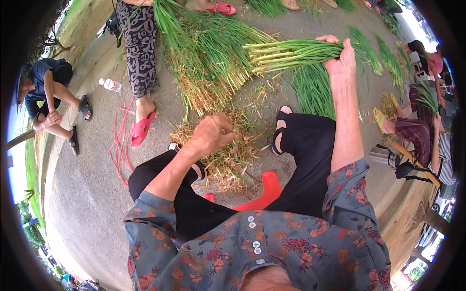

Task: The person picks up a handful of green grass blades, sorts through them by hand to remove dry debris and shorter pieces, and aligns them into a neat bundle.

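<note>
My right hand (342, 60) is wrapped around a bundle of garlic chives (291, 54). The pale, cut stem ends point left, and the green leaves trail out past the hand on the right. Over a heap of dry, brownish trimmings (233, 163) between my feet hovers my left hand (214, 134), its fingers curled in; whether anything is pinched in them is hidden. Beyond the heap lies a big pile of untrimmed chives (214, 54) with straw-coloured debris at the stem ends. More green chives (313, 89) rest on the pavement below my right hand.
A red plastic stool (264, 194) shows beneath me. Pink strapping (122, 140) and a plastic bottle (110, 85) lie to the left. A person in patterned trousers (138, 47) stands ahead, holding chives. Another person (51, 87) sits at the left kerb. At right are a steel flask (384, 157) and seated people.
</note>
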Available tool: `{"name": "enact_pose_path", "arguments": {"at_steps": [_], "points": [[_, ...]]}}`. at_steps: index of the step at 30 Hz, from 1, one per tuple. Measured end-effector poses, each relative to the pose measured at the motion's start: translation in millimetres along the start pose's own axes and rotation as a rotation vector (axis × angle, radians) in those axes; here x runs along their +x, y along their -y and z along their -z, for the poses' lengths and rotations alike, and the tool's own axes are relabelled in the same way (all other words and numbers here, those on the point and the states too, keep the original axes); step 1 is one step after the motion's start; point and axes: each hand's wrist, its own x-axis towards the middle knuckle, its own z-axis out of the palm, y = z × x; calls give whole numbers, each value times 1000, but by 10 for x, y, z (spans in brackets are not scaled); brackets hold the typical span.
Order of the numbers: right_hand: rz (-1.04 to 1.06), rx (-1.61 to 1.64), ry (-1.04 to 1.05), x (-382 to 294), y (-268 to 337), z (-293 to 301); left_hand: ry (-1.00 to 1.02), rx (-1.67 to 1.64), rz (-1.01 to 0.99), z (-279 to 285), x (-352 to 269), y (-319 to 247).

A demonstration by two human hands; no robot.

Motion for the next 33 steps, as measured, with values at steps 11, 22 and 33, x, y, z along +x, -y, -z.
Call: {"name": "enact_pose_path", "arguments": {"at_steps": [11, 22, 33], "points": [[26, -18, 113, -61, -191, -36, -710, 59, -217, -34, 82, -293], [-6, -59, 64, -117, -431, -125, -967, 154, -284, 103, 244, -535], [16, -64, -14, -137, -462, -149, -970, -18, -262, 174, 244, -497]]}}
